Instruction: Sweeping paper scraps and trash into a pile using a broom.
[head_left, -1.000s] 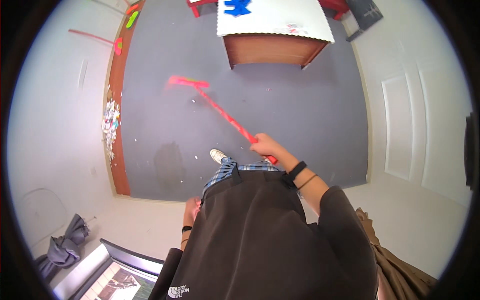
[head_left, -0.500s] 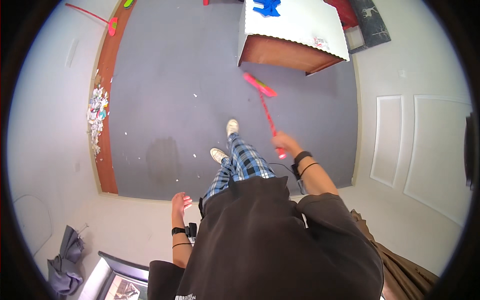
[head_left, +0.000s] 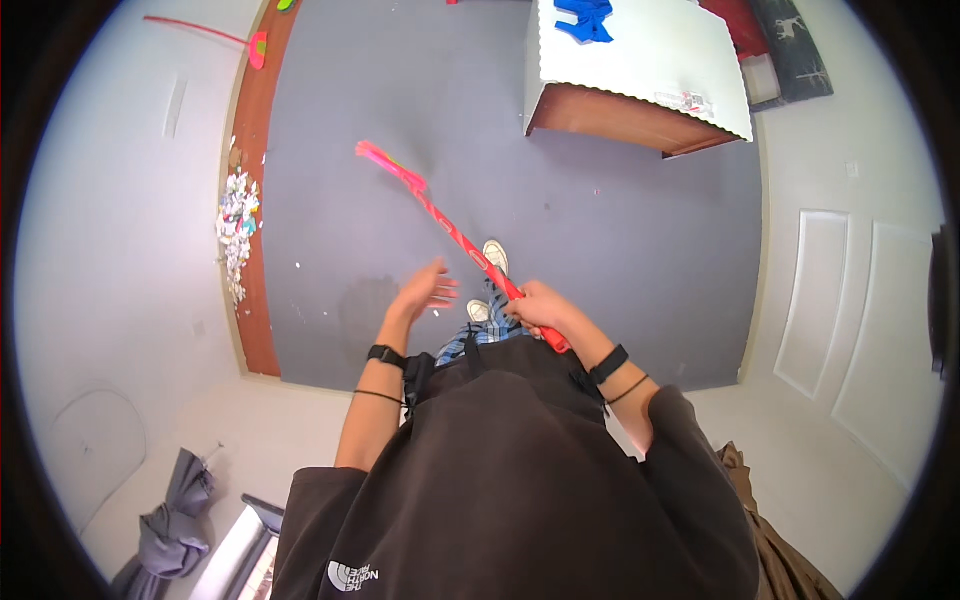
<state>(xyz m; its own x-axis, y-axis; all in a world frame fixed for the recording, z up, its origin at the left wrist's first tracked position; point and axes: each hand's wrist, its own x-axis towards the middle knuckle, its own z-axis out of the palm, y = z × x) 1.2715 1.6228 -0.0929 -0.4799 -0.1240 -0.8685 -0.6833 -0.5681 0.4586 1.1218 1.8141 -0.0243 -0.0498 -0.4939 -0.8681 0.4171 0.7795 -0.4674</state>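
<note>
A broom (head_left: 457,237) with a red patterned handle slants up to the left in front of me, its pink and green head raised near the grey floor. My right hand (head_left: 541,308) is closed round the handle close to its lower end. To the left of the handle, my left hand (head_left: 428,289) holds nothing, its fingers apart and not touching the broom. Small white scraps (head_left: 298,265) lie scattered on the floor at the left. A heap of paper scraps (head_left: 238,225) lies on the brown strip along the left wall.
A table (head_left: 640,60) with a white top stands at the far right, a blue cloth (head_left: 590,22) on it. Against the far left wall leans a second red broom (head_left: 258,50). Grey floor (head_left: 640,240) lies between the table and me.
My right hand has swung the broom from the right, near the table, over to the left and drawn it closer. My left hand has risen forward toward the handle.
</note>
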